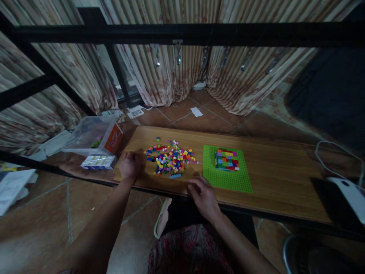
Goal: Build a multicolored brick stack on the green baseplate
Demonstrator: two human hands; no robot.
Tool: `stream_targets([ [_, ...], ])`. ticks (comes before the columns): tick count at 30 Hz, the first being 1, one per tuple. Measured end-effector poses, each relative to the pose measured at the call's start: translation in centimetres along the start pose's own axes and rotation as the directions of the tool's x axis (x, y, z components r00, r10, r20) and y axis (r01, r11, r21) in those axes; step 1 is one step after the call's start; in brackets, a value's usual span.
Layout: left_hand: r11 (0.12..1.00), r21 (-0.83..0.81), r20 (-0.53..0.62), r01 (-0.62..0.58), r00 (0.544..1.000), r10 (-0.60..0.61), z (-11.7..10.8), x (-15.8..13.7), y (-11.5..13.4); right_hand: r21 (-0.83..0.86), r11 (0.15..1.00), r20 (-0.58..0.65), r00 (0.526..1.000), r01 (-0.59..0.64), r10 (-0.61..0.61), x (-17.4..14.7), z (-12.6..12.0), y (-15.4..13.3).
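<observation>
My left hand (129,165) rests as a fist on the left end of the wooden table; whatever it may hold is hidden. Just right of it lies a loose pile of small coloured building bricks (172,158). A longer blue brick (175,176) is at the pile's near edge. My right hand (203,192) is at the table's front edge, fingers loosely bent and apart, with nothing visible in them. Beyond it to the right is a green baseplate (228,180), bearing a multicoloured block of joined bricks (227,160).
A clear plastic box (91,133) with an orange label stands left of the table, behind a small white-and-blue carton (99,162). A black metal bar (182,34) crosses ahead, before striped curtains. A white device (346,190) with a cable sits at the right end.
</observation>
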State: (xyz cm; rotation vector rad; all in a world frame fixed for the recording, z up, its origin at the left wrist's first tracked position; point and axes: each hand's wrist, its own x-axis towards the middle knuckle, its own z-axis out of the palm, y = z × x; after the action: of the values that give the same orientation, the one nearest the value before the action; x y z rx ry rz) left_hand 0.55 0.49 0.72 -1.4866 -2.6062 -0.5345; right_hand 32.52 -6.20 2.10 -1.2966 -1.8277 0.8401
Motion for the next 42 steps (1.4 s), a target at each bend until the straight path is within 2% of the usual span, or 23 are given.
stream_targets([
  [4, 1.000, 0.013, 0.009, -0.014, 1.000, 0.014, 0.1, -0.1, -0.1, -0.150, 0.983, 0.056, 0.994, 0.106, -0.099, 1.9, 1.9, -0.8],
  [9, 1.000, 0.005, 0.014, -0.014, 1.000, 0.013, 0.0, -0.2, 0.1, -0.220, 0.969, 0.058, 0.993, 0.112, -0.102, 3.4, 3.1, -0.7],
  [17, 0.999, -0.041, 0.030, 0.019, 0.999, -0.018, 0.1, -0.4, 0.3, -0.253, 0.967, -0.040, 0.998, 0.040, -0.052, 5.0, 2.7, 1.0],
  [21, 0.998, -0.052, 0.035, 0.030, 0.999, -0.028, 0.3, -0.3, 0.2, -0.265, 0.961, -0.017, 0.996, 0.080, -0.087, 5.8, 3.0, 1.1],
  [25, 0.999, -0.043, 0.030, 0.017, 0.999, -0.016, 0.3, -0.3, 0.1, -0.307, 0.950, 0.010, 0.998, 0.059, -0.059, 6.1, 3.0, 1.1],
  [31, 1.000, -0.021, 0.034, 0.004, 0.999, -0.003, 0.1, -0.4, 0.2, -0.269, 0.961, -0.040, 0.997, 0.059, -0.073, 6.1, 2.9, 0.6],
  [35, 1.000, -0.025, 0.032, -0.002, 0.999, 0.003, 0.0, -0.4, 0.2, -0.253, 0.955, 0.042, 0.988, 0.151, -0.145, 6.4, 4.3, -0.8],
  [38, 1.000, -0.021, 0.045, 0.017, 0.999, -0.016, -0.1, -0.4, 0.2, -0.318, 0.921, 0.110, 0.974, 0.224, -0.198, 6.7, 5.6, -1.5],
  [42, 1.000, -0.010, 0.031, 0.023, 0.999, -0.022, -0.1, -0.3, 0.2, -0.398, 0.889, 0.145, 0.973, 0.225, -0.181, 7.1, 6.6, -1.8],
])
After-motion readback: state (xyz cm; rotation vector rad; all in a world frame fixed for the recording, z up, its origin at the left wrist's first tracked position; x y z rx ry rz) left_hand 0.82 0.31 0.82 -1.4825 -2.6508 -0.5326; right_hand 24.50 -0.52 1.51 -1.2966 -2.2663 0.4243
